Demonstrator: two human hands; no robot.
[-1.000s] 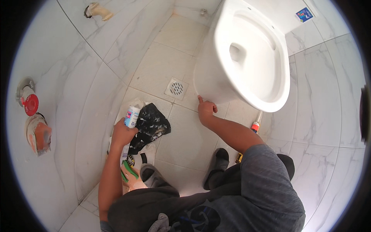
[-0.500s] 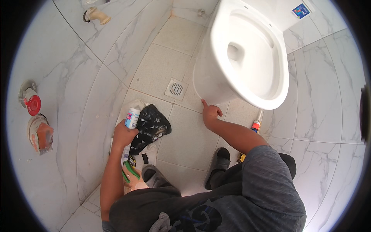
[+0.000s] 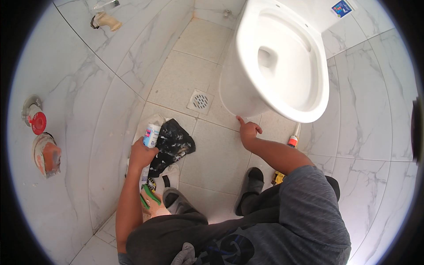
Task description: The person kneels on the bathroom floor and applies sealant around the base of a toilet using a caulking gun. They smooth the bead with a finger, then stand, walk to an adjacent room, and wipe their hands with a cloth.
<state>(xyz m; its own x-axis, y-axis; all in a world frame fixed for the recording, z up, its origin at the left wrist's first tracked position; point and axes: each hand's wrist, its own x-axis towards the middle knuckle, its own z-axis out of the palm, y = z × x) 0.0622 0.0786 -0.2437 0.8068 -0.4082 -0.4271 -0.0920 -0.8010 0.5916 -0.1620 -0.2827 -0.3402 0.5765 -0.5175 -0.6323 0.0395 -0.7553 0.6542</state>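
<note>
1. In the head view, we see the left hand (image 3: 142, 154) with its grip wrapped around a white cartridge (image 3: 151, 134), thumb on one side and fingers on the other. We notice no change in this hold from the earlier frames.
2. We find the cartridge at the left of the floor (image 3: 210, 152), just beside a crumpled black plastic sheet (image 3: 173, 145) smeared with white. Whitish cloth (image 3: 172, 176) shows around and below both.
3. We see the right hand (image 3: 250, 132) with its grip loose and unclosed: the index finger points forward, the thumb stands away, and the other fingers are curled. The fingertip is at the foot of the toilet (image 3: 240, 95); whether it touches, we cannot tell.
4. That fingertip has moved: one second ago we saw it farther left along the toilet's foot, nearer the square floor drain (image 3: 200, 101); now it is at the rounded front.
5. With the right arm shifted, more of a yellow item (image 3: 278, 177) shows beside the right slipper (image 3: 254, 181) than at first. A tube with a red band (image 3: 293, 141) lies near the toilet, past the right forearm.
6. Near the left slipper (image 3: 177, 202), we see a green-handled tool (image 3: 152, 194), lying as before.
</note>
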